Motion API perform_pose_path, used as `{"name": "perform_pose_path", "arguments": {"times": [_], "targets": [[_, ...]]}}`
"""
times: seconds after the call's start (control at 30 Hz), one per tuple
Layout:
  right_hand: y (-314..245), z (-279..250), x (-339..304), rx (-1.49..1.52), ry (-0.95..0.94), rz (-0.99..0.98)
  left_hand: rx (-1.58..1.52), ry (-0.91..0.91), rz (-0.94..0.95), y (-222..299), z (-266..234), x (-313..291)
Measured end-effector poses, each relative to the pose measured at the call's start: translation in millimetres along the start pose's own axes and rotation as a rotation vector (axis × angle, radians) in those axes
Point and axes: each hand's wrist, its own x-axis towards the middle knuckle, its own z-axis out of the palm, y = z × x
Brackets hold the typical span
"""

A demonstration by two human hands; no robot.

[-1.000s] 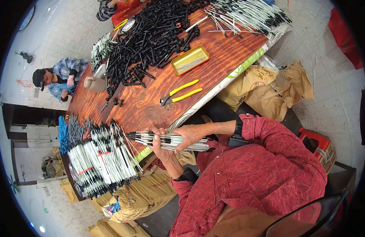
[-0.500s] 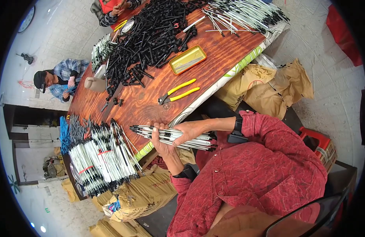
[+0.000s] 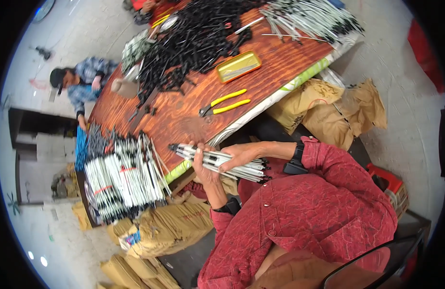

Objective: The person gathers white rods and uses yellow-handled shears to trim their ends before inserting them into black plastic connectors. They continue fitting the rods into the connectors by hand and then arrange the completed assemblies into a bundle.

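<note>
A bundle of thin white rods with black ends (image 3: 246,169) lies across both of my hands, just off the near edge of the wooden table. My left hand (image 3: 207,174) is wrapped around the bundle towards its table-side end, thumb up along the side. Behind it, my right hand (image 3: 238,154) grips the same rods from above, closed over their middle. The black tips at one end sit close together; at the other end, by my red shirt, they fan out a little.
Cutting pliers with yellow handles (image 3: 225,102) and a yellow tray of thin pins (image 3: 239,66) lie on the table (image 3: 184,113). Black parts (image 3: 193,41) are heaped beyond. Banded rods (image 3: 128,176) lie left, more rods (image 3: 314,19) far right. A co-worker (image 3: 85,79) reaches towards blue rods (image 3: 81,150).
The whole view has shifted slightly. The bundle has tilted a bit, its table-side end higher, still in both my hands. The co-worker's arm has come down to the blue rods.
</note>
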Motion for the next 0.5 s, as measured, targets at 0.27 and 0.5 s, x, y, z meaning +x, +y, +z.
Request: {"name": "perform_pose_path", "arguments": {"times": [0.27,0.5], "targets": [[-20.1,75.4,8.6,-0.036,-0.029,0.072,-0.030,-0.057,0.043,49.3,-51.4,-44.4],[8.5,111.9,-11.4,0.123,0.001,-0.049,-0.115,-0.064,0.166,78.1,-60.7,-93.9]]}}
